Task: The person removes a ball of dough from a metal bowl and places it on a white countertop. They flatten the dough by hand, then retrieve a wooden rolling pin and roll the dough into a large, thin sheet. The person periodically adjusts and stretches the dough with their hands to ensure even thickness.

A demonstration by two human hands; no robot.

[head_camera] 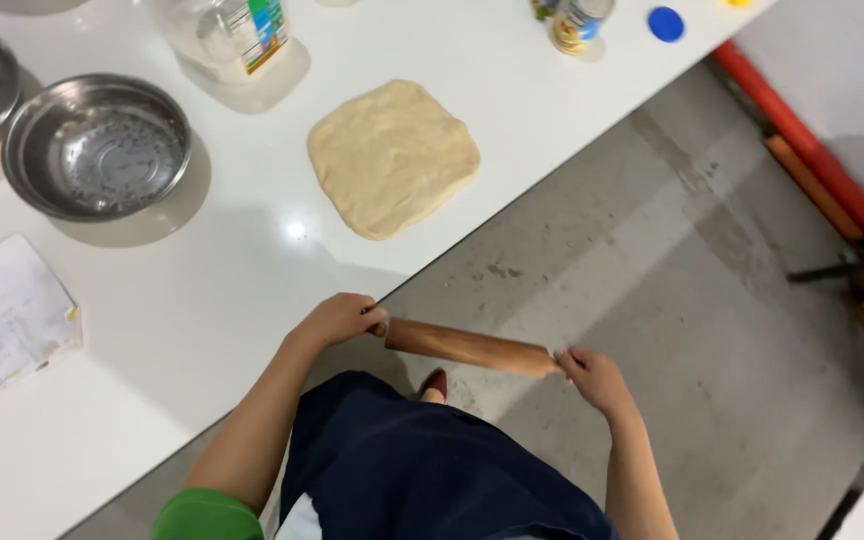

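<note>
Head view. My left hand point(340, 318) was closed around one end handle of the wooden rolling pin point(470, 348), and my right hand point(595, 378) was closed around the other end. I held the pin level, off the white table point(202, 320), just past its near edge and in front of my body, over the grey floor.

The dough point(393, 156) lay on the table well ahead of my left hand, apart from the pin. It was already flattened into a rough, rounded square of fairly even thickness. I judged the first flattening done and further rolling outstanding, since the pin was not on the dough.

Farther left of that hand stood an empty steel bowl point(97, 146); papers point(2, 320) lay nearer.
</note>
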